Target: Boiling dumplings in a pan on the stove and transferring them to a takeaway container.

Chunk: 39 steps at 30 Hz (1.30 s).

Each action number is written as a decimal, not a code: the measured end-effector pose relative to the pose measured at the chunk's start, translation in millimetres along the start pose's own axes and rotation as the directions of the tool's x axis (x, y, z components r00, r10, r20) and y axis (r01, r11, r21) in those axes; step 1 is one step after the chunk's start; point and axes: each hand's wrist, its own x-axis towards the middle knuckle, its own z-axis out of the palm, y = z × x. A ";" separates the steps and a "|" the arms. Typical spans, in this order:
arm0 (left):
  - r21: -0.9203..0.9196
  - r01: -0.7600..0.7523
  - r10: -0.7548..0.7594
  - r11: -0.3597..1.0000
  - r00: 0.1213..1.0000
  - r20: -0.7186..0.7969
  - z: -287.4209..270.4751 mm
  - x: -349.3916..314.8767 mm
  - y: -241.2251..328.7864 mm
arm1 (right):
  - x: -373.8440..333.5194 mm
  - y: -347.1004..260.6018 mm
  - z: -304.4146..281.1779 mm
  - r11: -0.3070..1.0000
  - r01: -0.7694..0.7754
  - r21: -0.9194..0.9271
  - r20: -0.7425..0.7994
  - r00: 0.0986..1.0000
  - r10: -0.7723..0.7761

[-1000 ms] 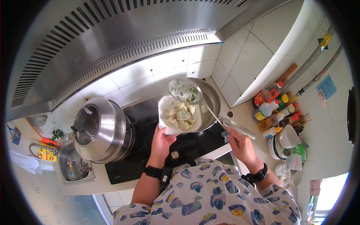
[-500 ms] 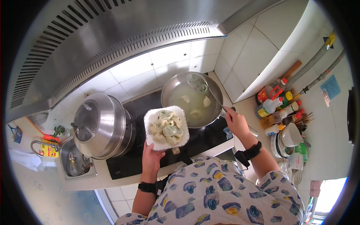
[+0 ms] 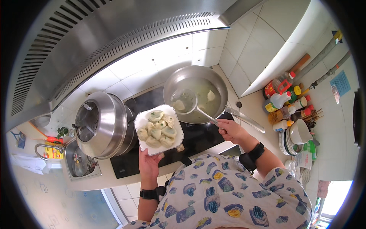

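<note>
My left hand point(image 3: 149, 163) grips the near rim of a white square bowl point(image 3: 143, 118), which is heaped with dumplings point(image 3: 161, 130). The bowl is held over the black cooktop, just left of a wide steel wok point(image 3: 217, 80). My right hand point(image 3: 231, 130) is closed round the handle of a skimmer point(image 3: 196, 102). Its round head dips into the cloudy water at the wok's left side, with a dumpling point(image 3: 179, 105) at it; whether that one lies in or below the head I cannot tell. Another dumpling point(image 3: 211, 95) floats toward the right of the wok.
A large lidded steel steamer point(image 3: 110, 122) stands left on the black cooktop point(image 3: 129, 168), beside the sink point(image 3: 78, 168). The wok's handle point(image 3: 248, 120) sticks out to the right. Sauce bottles point(image 3: 277, 101) and stacked bowls point(image 3: 299, 134) line the right counter. The range hood point(image 3: 126, 42) hangs above.
The skimmer's head has come down from the wok's far rim into the water at its left. My right hand has moved slightly nearer to me. The bowl has shifted left, away from the wok.
</note>
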 end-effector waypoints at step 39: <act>-0.073 -0.043 0.039 0.996 0.998 -0.047 -2.9 -2.7 -2.0 | -36.4 -19.6 -37.5 0.988 -0.132 -0.085 0.154 0.978 0.144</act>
